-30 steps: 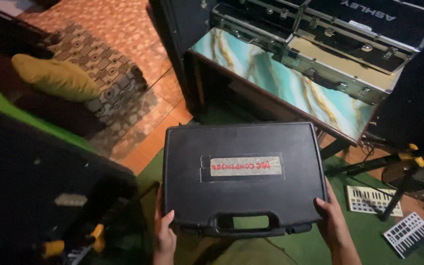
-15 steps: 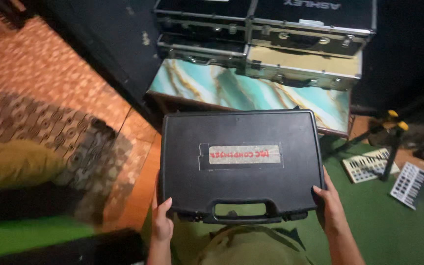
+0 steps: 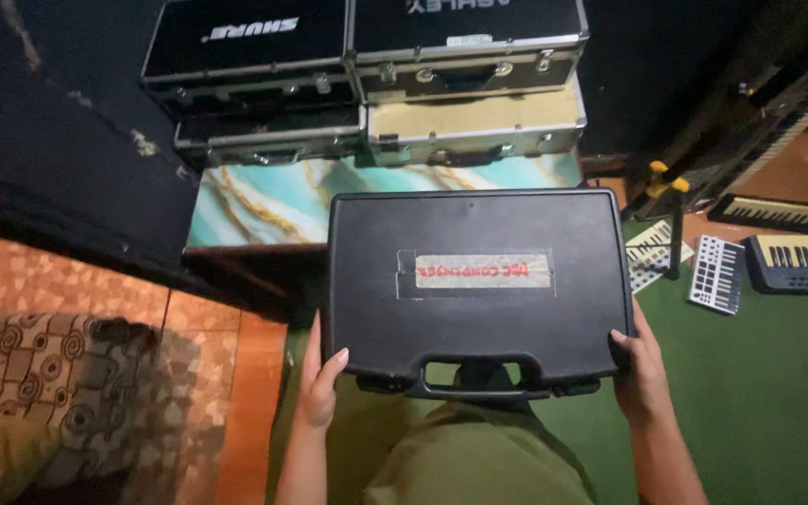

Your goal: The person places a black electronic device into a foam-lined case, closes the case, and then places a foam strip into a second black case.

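— What were the hands holding?

— A flat black plastic carry case (image 3: 479, 281), held level above the person's lap, lid up, its moulded handle (image 3: 479, 374) on the near edge. A strip of pale tape (image 3: 475, 270) ran across the lid.

— How did each hand grip it?

— The left hand (image 3: 318, 379) clasped the near left corner, fingers (image 3: 314, 348) pressed together along the side and the thumb up against the near edge. The right hand (image 3: 641, 372) took the near right corner the same way, thumb on top by the edge; its fingers curled under the case, so whether they were spread or together could not be told.

— And what lay around it?

— Just beyond the case stood a low table with a marbled teal and gold top (image 3: 264, 201). On its far part sat four metal-edged flight cases (image 3: 367, 75), stacked two high in two columns. To the right, on the green floor covering (image 3: 778, 393), lay small keyboards (image 3: 797, 262) and a pad controller (image 3: 717, 273). To the left were terracotta tiles (image 3: 77, 290) and a patterned cushion (image 3: 39, 374). Olive trousers (image 3: 479, 463) showed beneath the case.
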